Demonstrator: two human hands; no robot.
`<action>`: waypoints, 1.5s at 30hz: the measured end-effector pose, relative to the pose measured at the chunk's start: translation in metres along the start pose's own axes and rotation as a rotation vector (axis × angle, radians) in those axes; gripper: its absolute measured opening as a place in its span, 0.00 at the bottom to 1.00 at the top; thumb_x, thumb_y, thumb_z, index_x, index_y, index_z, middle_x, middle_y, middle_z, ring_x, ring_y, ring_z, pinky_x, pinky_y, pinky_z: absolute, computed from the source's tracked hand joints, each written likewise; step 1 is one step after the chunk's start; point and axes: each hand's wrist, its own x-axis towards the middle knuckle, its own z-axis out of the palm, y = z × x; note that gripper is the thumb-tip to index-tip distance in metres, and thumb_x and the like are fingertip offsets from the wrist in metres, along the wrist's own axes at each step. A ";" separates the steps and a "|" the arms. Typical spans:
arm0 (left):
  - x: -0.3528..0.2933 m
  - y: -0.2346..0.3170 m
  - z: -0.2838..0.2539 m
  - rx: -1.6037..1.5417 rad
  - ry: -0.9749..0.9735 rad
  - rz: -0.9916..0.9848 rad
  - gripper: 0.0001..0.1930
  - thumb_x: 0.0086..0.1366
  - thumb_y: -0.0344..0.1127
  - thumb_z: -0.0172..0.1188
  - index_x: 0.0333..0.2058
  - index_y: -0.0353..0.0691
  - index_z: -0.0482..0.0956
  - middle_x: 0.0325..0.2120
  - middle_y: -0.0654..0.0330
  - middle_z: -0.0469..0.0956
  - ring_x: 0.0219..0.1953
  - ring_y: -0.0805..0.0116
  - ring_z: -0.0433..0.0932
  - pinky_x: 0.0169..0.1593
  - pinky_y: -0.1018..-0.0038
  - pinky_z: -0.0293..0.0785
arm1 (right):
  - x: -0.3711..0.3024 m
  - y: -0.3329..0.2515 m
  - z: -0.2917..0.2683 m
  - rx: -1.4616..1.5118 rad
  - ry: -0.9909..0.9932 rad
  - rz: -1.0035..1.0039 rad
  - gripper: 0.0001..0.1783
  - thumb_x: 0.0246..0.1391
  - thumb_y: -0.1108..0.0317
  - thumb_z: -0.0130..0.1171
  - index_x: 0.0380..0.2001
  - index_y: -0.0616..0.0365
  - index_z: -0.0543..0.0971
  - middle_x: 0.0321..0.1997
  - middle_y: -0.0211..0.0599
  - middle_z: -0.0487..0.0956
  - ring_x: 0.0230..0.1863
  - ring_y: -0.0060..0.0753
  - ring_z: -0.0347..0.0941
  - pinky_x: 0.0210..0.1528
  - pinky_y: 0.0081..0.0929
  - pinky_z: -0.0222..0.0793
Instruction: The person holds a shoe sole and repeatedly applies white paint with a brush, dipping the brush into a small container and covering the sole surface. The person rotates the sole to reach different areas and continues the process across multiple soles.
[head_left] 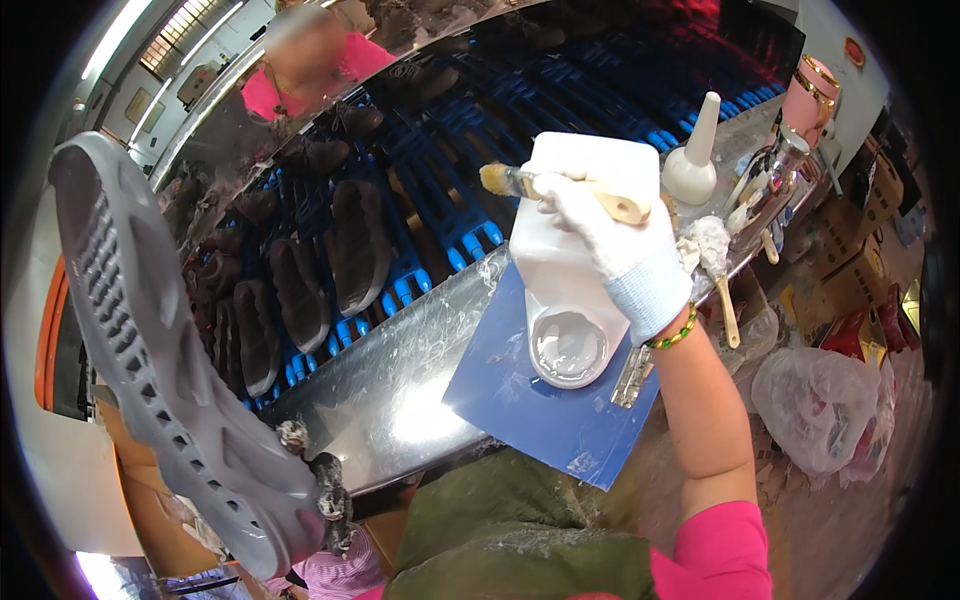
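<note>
My left hand (332, 505) grips the heel end of a large grey shoe sole (180, 340), raised upright on the left; only its dark, soiled fingertips show at the sole's edge. My right hand (600, 230), in a white glove, is closed around the wooden handle of a brush (622, 204), its pale bristles pointing left. Brush and hand are over a white plastic container (590, 152). At the container's near end is a round cup (570, 348) with clear liquid inside. A blue board (500, 385) lies beneath it.
Beyond the metal ledge (400, 390), a rack of blue bars (470, 190) carries several dark soles (360, 245). To the right are a white squeeze bottle (692, 165), a glue-crusted brush (722, 290), and a pink flask (808, 100). A plastic bag (815, 405) and cartons are lower right.
</note>
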 end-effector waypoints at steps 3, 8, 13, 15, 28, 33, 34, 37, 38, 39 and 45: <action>0.010 0.009 0.020 -0.095 -0.091 0.009 0.32 0.68 0.32 0.52 0.67 0.33 0.51 0.65 0.39 0.50 0.66 0.47 0.57 0.64 0.56 0.65 | -0.001 -0.002 0.000 0.030 0.005 0.011 0.21 0.53 0.66 0.67 0.50 0.62 0.78 0.44 0.36 0.81 0.42 0.22 0.79 0.44 0.19 0.76; 0.037 0.054 0.087 -0.330 -0.491 -0.016 0.33 0.68 0.31 0.53 0.67 0.33 0.50 0.66 0.39 0.48 0.67 0.47 0.56 0.65 0.56 0.65 | -0.001 -0.003 -0.004 0.022 -0.008 -0.098 0.13 0.53 0.66 0.67 0.41 0.56 0.83 0.42 0.32 0.82 0.42 0.21 0.77 0.41 0.19 0.75; 0.179 0.139 0.147 -0.456 -0.706 0.036 0.36 0.68 0.41 0.50 0.67 0.32 0.47 0.67 0.38 0.47 0.67 0.45 0.56 0.66 0.55 0.64 | 0.000 -0.008 0.005 -0.014 -0.059 -0.059 0.10 0.55 0.67 0.64 0.41 0.56 0.84 0.41 0.32 0.82 0.41 0.22 0.78 0.43 0.19 0.74; 0.211 0.163 0.152 -0.456 -0.670 0.017 0.41 0.68 0.56 0.45 0.68 0.32 0.45 0.66 0.36 0.48 0.65 0.44 0.58 0.65 0.54 0.64 | -0.003 -0.012 0.008 0.045 -0.070 -0.002 0.10 0.55 0.67 0.64 0.41 0.55 0.84 0.41 0.32 0.82 0.42 0.22 0.78 0.43 0.19 0.75; 0.046 -0.009 0.030 0.489 -0.276 -0.109 0.30 0.69 0.54 0.51 0.64 0.45 0.64 0.45 0.55 0.76 0.42 0.66 0.78 0.42 0.69 0.77 | 0.007 0.007 0.001 0.018 -0.020 0.003 0.19 0.52 0.64 0.68 0.46 0.61 0.80 0.41 0.35 0.82 0.40 0.23 0.79 0.41 0.19 0.77; 0.112 -0.050 -0.019 0.839 -0.153 -0.074 0.33 0.67 0.54 0.55 0.64 0.43 0.63 0.57 0.55 0.71 0.52 0.65 0.75 0.50 0.68 0.74 | 0.011 0.004 -0.008 -0.066 -0.016 0.076 0.18 0.54 0.65 0.67 0.46 0.61 0.79 0.42 0.33 0.81 0.39 0.21 0.78 0.42 0.18 0.76; 0.130 -0.051 -0.014 0.881 -0.201 -0.003 0.34 0.67 0.54 0.56 0.65 0.41 0.62 0.60 0.55 0.69 0.55 0.64 0.74 0.53 0.68 0.73 | 0.010 0.003 -0.007 -0.047 -0.001 0.069 0.18 0.54 0.65 0.67 0.46 0.61 0.79 0.42 0.32 0.81 0.39 0.21 0.78 0.42 0.18 0.76; 0.179 -0.036 0.025 1.528 0.002 -0.338 0.30 0.70 0.55 0.49 0.65 0.46 0.63 0.66 0.61 0.62 0.64 0.61 0.65 0.59 0.60 0.67 | 0.011 0.004 -0.005 -0.014 0.026 0.015 0.19 0.53 0.66 0.68 0.47 0.60 0.79 0.41 0.32 0.81 0.40 0.20 0.78 0.41 0.18 0.76; 0.207 -0.045 0.016 1.610 -0.012 -0.298 0.31 0.69 0.55 0.50 0.66 0.47 0.61 0.66 0.60 0.61 0.65 0.60 0.63 0.61 0.61 0.64 | 0.013 0.004 -0.005 -0.039 0.043 0.034 0.18 0.53 0.65 0.68 0.46 0.60 0.79 0.42 0.33 0.81 0.40 0.20 0.78 0.41 0.18 0.76; 0.235 -0.053 -0.005 1.657 -0.007 -0.217 0.33 0.68 0.55 0.51 0.66 0.47 0.59 0.66 0.59 0.59 0.66 0.59 0.61 0.63 0.62 0.61 | 0.011 0.004 0.000 -0.032 0.031 0.029 0.19 0.54 0.65 0.67 0.47 0.60 0.79 0.42 0.33 0.81 0.40 0.20 0.78 0.42 0.18 0.76; 0.328 -0.132 -0.053 1.539 -0.177 0.243 0.38 0.65 0.54 0.53 0.69 0.51 0.51 0.68 0.54 0.55 0.71 0.55 0.51 0.70 0.65 0.51 | 0.000 -0.002 -0.001 -0.140 0.095 0.002 0.16 0.57 0.64 0.63 0.45 0.63 0.80 0.38 0.35 0.82 0.36 0.20 0.77 0.40 0.19 0.73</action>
